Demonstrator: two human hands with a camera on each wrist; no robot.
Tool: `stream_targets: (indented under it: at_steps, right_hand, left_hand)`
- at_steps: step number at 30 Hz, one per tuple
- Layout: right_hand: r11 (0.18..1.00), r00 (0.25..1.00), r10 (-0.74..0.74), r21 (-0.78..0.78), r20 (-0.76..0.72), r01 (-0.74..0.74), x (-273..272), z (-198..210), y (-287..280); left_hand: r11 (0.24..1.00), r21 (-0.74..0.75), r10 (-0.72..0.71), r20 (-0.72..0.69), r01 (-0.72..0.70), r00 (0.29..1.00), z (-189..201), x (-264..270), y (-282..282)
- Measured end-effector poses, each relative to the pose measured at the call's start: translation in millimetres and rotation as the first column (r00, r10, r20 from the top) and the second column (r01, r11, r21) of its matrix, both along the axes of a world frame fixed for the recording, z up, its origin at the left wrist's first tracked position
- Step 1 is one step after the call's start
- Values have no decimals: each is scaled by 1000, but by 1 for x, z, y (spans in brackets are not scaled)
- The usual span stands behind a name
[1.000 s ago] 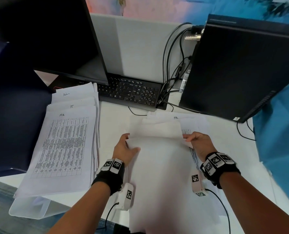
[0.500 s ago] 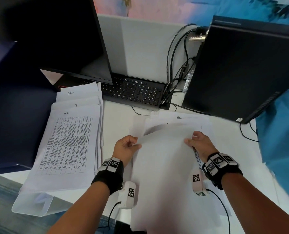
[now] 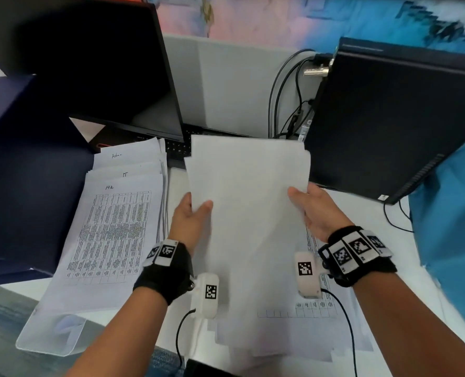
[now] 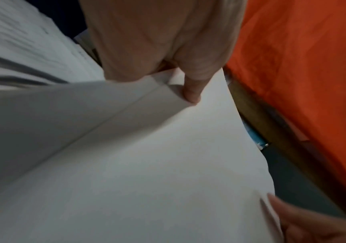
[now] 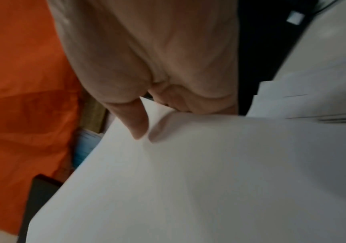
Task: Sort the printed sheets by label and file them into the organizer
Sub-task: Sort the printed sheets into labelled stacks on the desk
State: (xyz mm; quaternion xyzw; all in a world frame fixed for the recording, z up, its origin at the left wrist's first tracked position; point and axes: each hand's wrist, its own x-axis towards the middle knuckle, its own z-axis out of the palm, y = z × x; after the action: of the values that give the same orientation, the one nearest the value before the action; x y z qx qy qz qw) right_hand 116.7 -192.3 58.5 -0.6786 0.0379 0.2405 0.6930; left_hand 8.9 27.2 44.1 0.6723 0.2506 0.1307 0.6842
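Note:
A stack of white sheets (image 3: 249,210) is raised on end above the desk, blank backs toward me. My left hand (image 3: 191,210) pinches its left edge, thumb on the near face; the left wrist view shows the thumb (image 4: 191,92) pressing on the paper (image 4: 147,164). My right hand (image 3: 306,204) grips the right edge, thumb (image 5: 136,125) on the sheets (image 5: 209,180). A sorted pile (image 3: 111,229) lies at the left on a clear tray (image 3: 49,341), with handwritten labels at the staggered tops. More printed sheets (image 3: 315,308) lie on the desk under the lifted stack.
A dark monitor (image 3: 95,63) stands at the back left and a black computer case (image 3: 389,118) at the back right, with cables (image 3: 288,99) between them. A dark folder (image 3: 22,172) lies at the far left. Blue cloth (image 3: 454,213) is at the right.
Both hands have lifted the stack of sheets off the desk and tipped it upright; it now covers the keyboard. A second ago the sheets lay flat with only their far edge being raised.

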Motion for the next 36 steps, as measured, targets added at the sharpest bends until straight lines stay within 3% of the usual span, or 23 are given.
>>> stream_targets:
  at_steps: [3, 7, 11, 16, 20, 23, 27, 30, 33, 36]
  right_hand:
    - [995, 993, 23, -103, 118, -11, -5, 15, 12]
    - [985, 917, -175, 72, 359, 159, -16, 40, 33]
    - [984, 882, -176, 100, 438, 147, -23, 49, 44]
    - [990, 938, -141, 72, 317, 124, -24, 37, 46]
    - [996, 954, -46, -63, 297, 67, -27, 31, 53]
    - [996, 961, -28, -78, 277, 52, -30, 30, 62]
    - [986, 960, -29, -148, 280, 73, -26, 20, 68]
    - [971, 951, 32, -235, 308, 43, -24, 13, 75]
    - [965, 956, 109, -260, 273, -36, -25, 3, 85]
    - [929, 966, 225, -328, 128, -173, -30, -12, 94]
  left_hand:
    - [995, 18, 93, 134, -96, 987, 25, 9, 9]
    - [942, 236, 174, 262, -238, 949, 57, 13, 9]
    - [912, 305, 188, 281, -274, 941, 59, 10, 5]
    - [946, 143, 258, 216, -292, 942, 36, 6, 15]
    - [980, -62, 195, 50, -191, 980, 15, 7, 23]
    - [989, -3, 150, 10, -150, 989, 14, 5, 23]
    - [986, 22, 160, 143, -165, 977, 34, -1, 32]
    - [986, -3, 168, 165, -169, 972, 34, -5, 51]
    - [969, 28, 240, 98, -244, 966, 26, -9, 71]
    - [949, 113, 297, -10, -294, 955, 11, -15, 89]
